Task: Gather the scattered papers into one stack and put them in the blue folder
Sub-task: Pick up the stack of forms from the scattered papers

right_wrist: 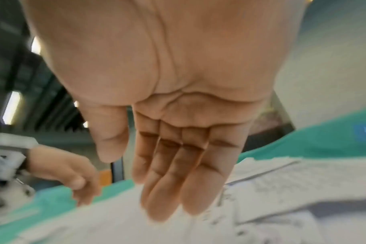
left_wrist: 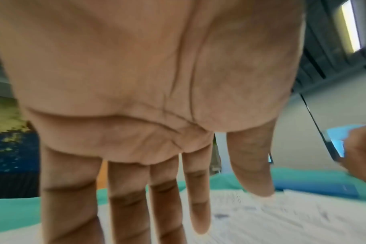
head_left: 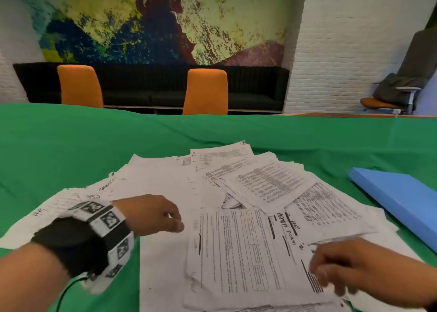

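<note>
Task barely begun, by my reading: papers [head_left: 248,193] lie fanned and overlapping mid-desk [head_left: 94,146], no squared stack. Blue folder [head_left: 399,200] lies closed to their right. Left hand [head_left: 151,214] and right hand [head_left: 359,266] hover over the sheets, fingers loose, holding nothing; contact unclear through blur. Thin creased printed sheets, green cloth, smooth rigid folder.

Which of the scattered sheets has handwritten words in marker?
The sheet marked ADMIN FORM, just left of the right hand; the neighbouring sheets beside it show only dense printed text.

Head view looks down over papers [head_left: 236,217]; both wrist views share them close-up.
</note>
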Motion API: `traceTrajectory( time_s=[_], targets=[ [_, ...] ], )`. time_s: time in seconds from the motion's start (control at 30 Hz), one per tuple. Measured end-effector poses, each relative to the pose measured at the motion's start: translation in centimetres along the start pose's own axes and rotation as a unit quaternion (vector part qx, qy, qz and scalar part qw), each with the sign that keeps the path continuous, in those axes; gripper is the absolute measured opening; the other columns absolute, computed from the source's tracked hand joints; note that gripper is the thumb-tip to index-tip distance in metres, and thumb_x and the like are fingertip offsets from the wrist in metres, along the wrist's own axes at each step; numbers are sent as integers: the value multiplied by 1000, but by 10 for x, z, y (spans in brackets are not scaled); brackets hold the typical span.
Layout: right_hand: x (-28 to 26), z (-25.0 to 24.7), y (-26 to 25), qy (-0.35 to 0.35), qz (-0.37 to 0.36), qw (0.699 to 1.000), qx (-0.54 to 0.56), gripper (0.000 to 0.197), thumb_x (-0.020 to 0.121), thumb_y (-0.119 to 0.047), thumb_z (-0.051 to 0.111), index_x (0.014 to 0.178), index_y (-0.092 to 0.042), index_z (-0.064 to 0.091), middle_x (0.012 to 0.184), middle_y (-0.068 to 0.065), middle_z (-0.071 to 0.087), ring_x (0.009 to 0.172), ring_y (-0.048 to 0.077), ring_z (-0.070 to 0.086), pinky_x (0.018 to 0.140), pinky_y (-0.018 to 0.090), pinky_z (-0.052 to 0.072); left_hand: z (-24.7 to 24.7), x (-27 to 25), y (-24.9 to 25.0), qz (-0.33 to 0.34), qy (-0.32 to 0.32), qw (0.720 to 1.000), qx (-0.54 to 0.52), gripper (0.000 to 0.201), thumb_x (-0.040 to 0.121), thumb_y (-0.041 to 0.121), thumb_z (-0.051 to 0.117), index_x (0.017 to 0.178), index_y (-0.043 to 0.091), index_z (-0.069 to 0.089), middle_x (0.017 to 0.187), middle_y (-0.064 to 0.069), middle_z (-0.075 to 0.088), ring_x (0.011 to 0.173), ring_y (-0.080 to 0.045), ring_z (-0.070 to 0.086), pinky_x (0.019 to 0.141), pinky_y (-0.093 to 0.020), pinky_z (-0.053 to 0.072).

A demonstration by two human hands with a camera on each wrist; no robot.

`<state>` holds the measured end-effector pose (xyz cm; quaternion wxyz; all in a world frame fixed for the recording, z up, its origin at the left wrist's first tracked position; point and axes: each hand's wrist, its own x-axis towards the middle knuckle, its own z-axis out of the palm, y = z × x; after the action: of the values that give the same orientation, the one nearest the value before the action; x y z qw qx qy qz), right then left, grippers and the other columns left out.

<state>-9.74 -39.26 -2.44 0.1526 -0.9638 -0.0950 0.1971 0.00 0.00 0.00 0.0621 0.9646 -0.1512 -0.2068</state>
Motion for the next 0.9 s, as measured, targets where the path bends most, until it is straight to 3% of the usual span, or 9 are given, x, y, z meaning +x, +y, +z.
traceTrajectory(
  time_s=[0.07,0.13,0.27,0.4,0.5,0.63,0.77,0.83,0.9],
  targets=[
    [21,-2,-8,31,22,998,40,12,100,-45,57,97,-42,68,96,-15,73,86,2,69,79,23,57,13,34,28,-9,-7,999,53,49,90,60,57,132,35,58,124,12,62,114,-12,58,96,-30,44],
    [46,6,-7,43,32,998,-26,17,99,-48,58,106,-35,67,105,-14,70,90,4,65,85,25,55,27,65,51,4,-11,995,96,65,89,59,60,145,30,46,147,3,49,135,-21,46,111,-35,35],
    [76,30,-1,17,63,994,-86,38,96,-51,59,127,-30,63,127,-6,63,110,13,60,98,34,52,51,118,80,49,5,995,92,84,89,59,61,156,23,26,159,-5,32,145,-27,35,116,-38,31],
    [80,31,5,3,42,996,-79,47,96,-53,58,138,-33,55,139,-6,55,120,16,57,102,36,49,57,140,102,35,-12,995,97,81,85,57,67,150,21,34,148,-8,45,134,-29,46,103,-36,40],
    [75,23,14,11,20,999,-34,51,95,-56,59,142,-38,51,146,-9,50,123,12,55,105,35,47,45,133,104,49,-32,995,79,58,87,46,70,133,15,55,131,-5,59,118,-25,56,94,-32,44],
    [51,11,34,82,21,990,112,49,92,-59,60,138,-44,51,135,-19,58,109,1,64,98,30,54,20,87,63,75,-14,989,-126,25,88,36,71,110,25,72,101,6,76,92,-17,73,90,-36,56],
    [29,6,27,110,24,948,299,45,86,-57,59,129,-44,55,112,-16,75,96,6,74,89,39,62,0,41,15,57,5,897,-438,31,82,28,79,108,13,73,105,-14,77,92,-38,74,91,-53,56],
    [31,8,11,110,19,910,399,50,83,-51,65,130,-34,58,109,-9,78,95,17,76,90,47,61,0,34,4,65,35,845,-530,55,63,35,91,108,10,73,112,-18,74,99,-42,72,95,-58,52],
    [38,12,-9,107,12,884,455,64,80,-56,74,136,-29,55,112,-5,78,98,20,76,88,47,61,1,31,5,78,62,797,-596,80,47,41,96,115,7,70,117,-20,72,103,-42,70,91,-57,55]
  ],
)
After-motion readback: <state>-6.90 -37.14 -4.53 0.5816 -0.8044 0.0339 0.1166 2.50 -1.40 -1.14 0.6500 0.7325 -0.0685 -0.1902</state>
